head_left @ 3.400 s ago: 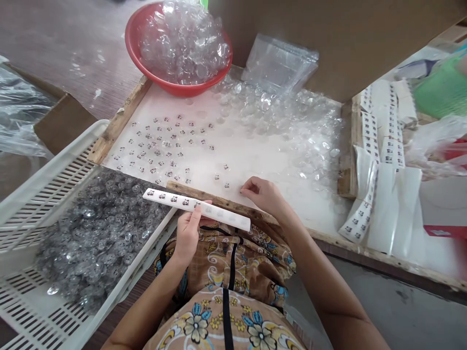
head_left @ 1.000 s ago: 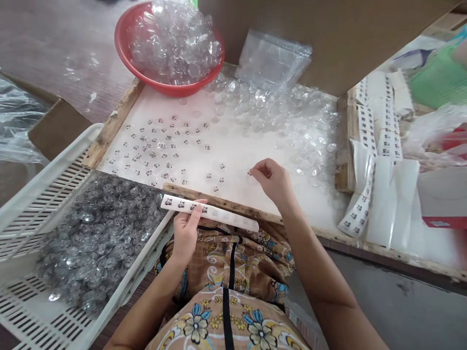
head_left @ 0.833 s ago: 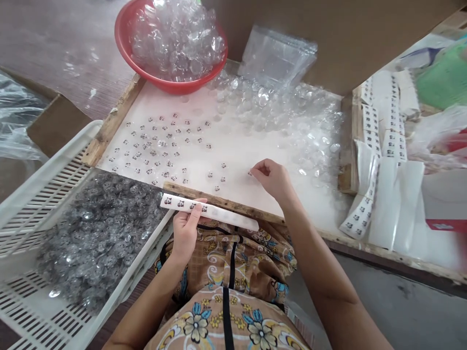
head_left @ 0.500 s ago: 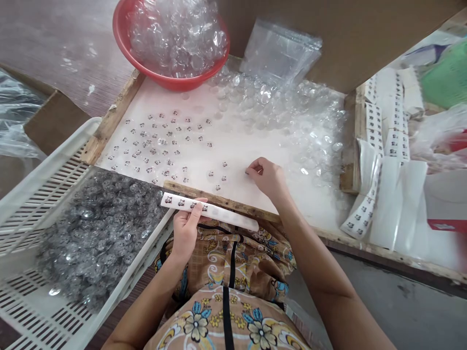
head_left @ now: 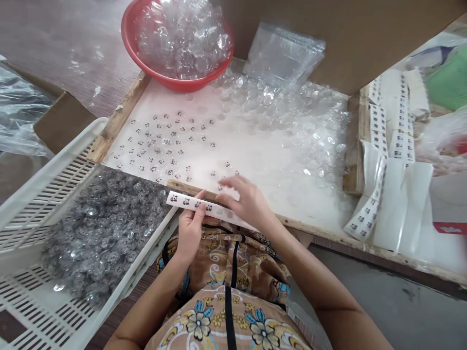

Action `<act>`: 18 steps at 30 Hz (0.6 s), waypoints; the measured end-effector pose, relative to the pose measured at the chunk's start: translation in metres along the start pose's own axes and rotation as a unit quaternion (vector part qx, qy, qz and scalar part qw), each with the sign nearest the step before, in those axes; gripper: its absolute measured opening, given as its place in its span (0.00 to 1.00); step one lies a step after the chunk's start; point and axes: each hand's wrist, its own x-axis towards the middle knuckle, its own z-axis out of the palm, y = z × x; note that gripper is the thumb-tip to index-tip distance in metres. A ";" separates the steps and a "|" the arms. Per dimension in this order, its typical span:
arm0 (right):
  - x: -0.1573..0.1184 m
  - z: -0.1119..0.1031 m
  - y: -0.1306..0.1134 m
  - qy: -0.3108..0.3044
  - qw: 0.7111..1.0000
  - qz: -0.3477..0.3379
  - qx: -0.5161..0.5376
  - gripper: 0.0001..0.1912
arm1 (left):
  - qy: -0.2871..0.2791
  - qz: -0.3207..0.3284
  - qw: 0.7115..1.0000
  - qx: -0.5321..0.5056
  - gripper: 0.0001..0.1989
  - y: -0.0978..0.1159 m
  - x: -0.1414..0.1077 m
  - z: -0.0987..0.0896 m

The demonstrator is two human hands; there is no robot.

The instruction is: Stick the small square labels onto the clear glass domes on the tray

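White strip (head_left: 222, 212), head view: we locate it just off the near edge of the surface (head_left: 251, 150), left of that edge's middle. The left hand (head_left: 190, 228) grips it, thumb on top. Four panda prints show on the strip's left portion; no dark print shows on the stretch to their right.

The right hand (head_left: 250, 199) has changed most. Half a second ago we saw it pinched together above the surface; now its thumb and fingers are spread, slightly blurred, over the near edge beside the strip. We see nothing held in it, and cannot tell whether it touches the strip.

We note one additional printed piece (head_left: 237, 172) just beyond its fingers, at the right of a small group near the near edge. We judge that one placement is complete and the right hand is free between pieces.

A larger group of printed pieces (head_left: 178, 142) lies toward the left edge. Unprinted clear pieces (head_left: 269, 95) are spread along the far and right edges. A red bowl (head_left: 178, 86) heaped with clear pieces occupies the far left corner; a white basket (head_left: 105, 316), part-filled with dark-printed pieces, adjoins the near left corner.
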 end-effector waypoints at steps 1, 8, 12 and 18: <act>-0.006 0.003 -0.008 -0.035 0.999 -0.007 0.031 0.06 | -0.009 -0.001 1.000 -0.007 0.25 -0.001 0.000 0.001; -0.022 0.017 -0.021 -0.019 0.999 -0.043 0.027 0.05 | -0.045 -0.026 0.997 -0.049 0.28 -0.003 0.002 0.003; -0.022 0.013 -0.018 -0.023 0.999 -0.019 0.042 0.02 | -0.046 -0.023 0.998 -0.048 0.26 -0.002 0.001 0.005; -0.026 0.020 -0.022 0.018 0.999 -0.013 0.029 0.07 | -0.041 -0.021 0.998 -0.038 0.27 -0.004 0.001 0.006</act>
